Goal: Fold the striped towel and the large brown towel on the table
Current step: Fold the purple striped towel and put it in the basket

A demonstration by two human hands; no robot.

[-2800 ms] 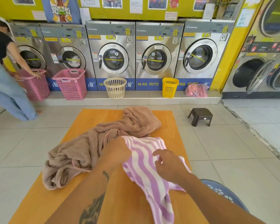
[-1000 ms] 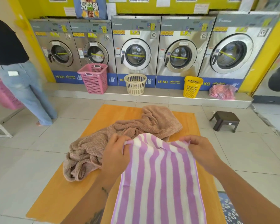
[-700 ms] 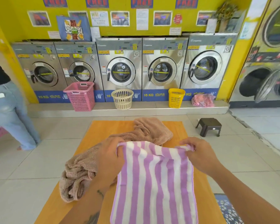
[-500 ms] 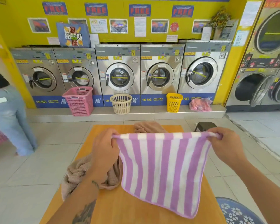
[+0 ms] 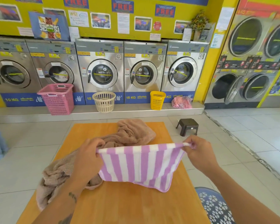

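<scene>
Head view: you are holding the purple-and-white striped towel (image 5: 141,165) stretched out above the orange wooden table (image 5: 136,206), its lower edge hanging down to the tabletop. Your left hand (image 5: 87,160) is gripping the towel's top left corner with curled fingers. Your right hand (image 5: 199,154) is pinching the top right corner between thumb and fingertips. The large brown terry towel (image 5: 131,135) is lying crumpled on the table, running from the far middle to the near left edge, partly behind the striped towel and your left hand. Far off, a pink plastic laundry basket (image 5: 57,98), a cream round basket (image 5: 104,101) and a yellow basket (image 5: 157,100) are standing on the ledge before the steel washing machines (image 5: 102,62). A small dark plastic stool (image 5: 187,128) is sitting on the floor, right of the table.
</scene>
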